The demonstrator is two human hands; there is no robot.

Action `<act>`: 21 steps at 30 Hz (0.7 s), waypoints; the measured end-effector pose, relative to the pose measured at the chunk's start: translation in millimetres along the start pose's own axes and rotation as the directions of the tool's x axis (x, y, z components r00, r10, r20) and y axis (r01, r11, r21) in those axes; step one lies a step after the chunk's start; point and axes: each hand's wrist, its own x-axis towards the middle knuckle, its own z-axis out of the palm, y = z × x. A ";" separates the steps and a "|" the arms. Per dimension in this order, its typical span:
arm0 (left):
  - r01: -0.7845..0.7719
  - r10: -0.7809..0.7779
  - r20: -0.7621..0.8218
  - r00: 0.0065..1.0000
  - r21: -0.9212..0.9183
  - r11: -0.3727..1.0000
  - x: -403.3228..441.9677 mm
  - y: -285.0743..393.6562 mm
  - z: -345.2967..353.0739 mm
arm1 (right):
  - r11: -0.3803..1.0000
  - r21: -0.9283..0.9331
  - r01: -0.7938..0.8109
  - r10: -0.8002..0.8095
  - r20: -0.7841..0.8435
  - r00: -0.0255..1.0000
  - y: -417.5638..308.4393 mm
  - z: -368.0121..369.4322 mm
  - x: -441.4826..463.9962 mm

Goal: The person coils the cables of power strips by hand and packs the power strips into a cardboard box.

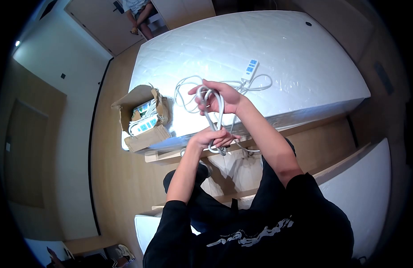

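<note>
A white power strip (251,68) with blue socket faces lies on the plastic-wrapped mattress (313,53), its cord trailing in loose loops. Part of the white cord (220,117) is gathered into a long coil between my hands. My left hand (214,137) is closed round the lower end of this coil. At the upper end, my right hand (225,96) has its fingers curled through and around the loops. More cord hangs down beside the mattress edge below my left hand.
An open cardboard box (139,114) at the mattress's left corner holds another power strip (144,126) and cord. Another white mattress (362,183) is behind me. One person (139,13) sits near the door; another person's shoe (126,252) shows at the lower left.
</note>
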 end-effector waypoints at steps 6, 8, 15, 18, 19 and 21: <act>0.207 -0.007 -0.578 0.816 0.281 0.937 17.9 21.3 22.1 | 0.968 -0.224 0.116 -0.220 -0.524 0.823 -9.5 0.7 -3.2; 0.172 0.082 -0.640 0.764 0.325 0.930 21.2 25.1 23.5 | 0.940 -0.295 0.168 -0.319 -0.595 0.738 -10.5 -1.8 -4.4; 0.217 -0.196 -0.497 0.846 -0.015 0.976 18.7 23.5 10.7 | 0.923 -0.340 0.180 -0.372 -0.665 0.648 -15.4 7.2 -6.8; 0.124 -0.172 -0.184 0.968 -0.245 0.962 17.0 13.7 0.2 | 0.914 -0.393 0.103 -0.314 -0.520 0.795 -16.7 3.3 -12.8; 0.119 -0.167 -0.186 0.968 -0.247 0.962 18.5 8.9 1.7 | 0.914 -0.394 0.098 -0.310 -0.520 0.796 -15.4 4.3 -12.3; 0.040 -0.123 -0.308 0.943 -0.263 0.964 21.1 0.1 3.3 | 0.849 -0.527 0.027 -0.367 -0.554 0.747 -13.9 8.3 -7.9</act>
